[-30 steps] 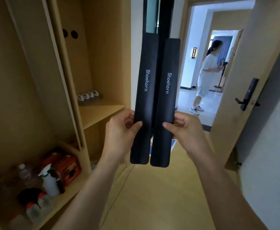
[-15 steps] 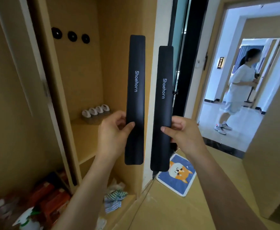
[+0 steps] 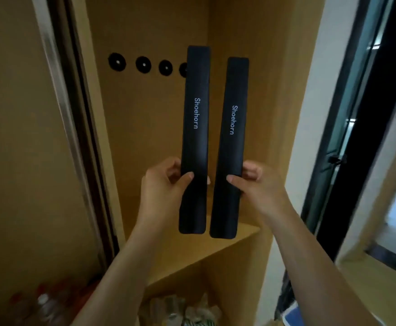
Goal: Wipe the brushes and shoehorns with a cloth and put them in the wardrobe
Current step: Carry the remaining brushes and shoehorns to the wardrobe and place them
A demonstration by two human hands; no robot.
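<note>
Black and matte, two long flat shoehorns stand upright side by side in the middle of the frame, each printed with the white word "Shoehorn" running down its face. The left shoehorn is pinched low on its length by the left hand, thumb across the front and the other fingers curled behind its left edge. The right shoehorn leans a little to the right at the top and is held the same way by the right hand, thumb on the front and fingers wrapped behind its right edge. A narrow gap runs between the two shoehorns, widest at the top, and the left one reaches higher in the frame. Both are held up in front of the open wardrobe compartment, a light wooden niche filling the centre of the picture. On its back panel, in the upper middle of the frame, a row of round black knobs runs left to right, and the top of the left shoehorn partly covers the last one. Below the hands, a wooden shelf crosses the niche. At the lower left, blurred bottles stand in a neighbouring compartment, and pale crumpled items at the bottom centre are too blurred to identify.
</note>
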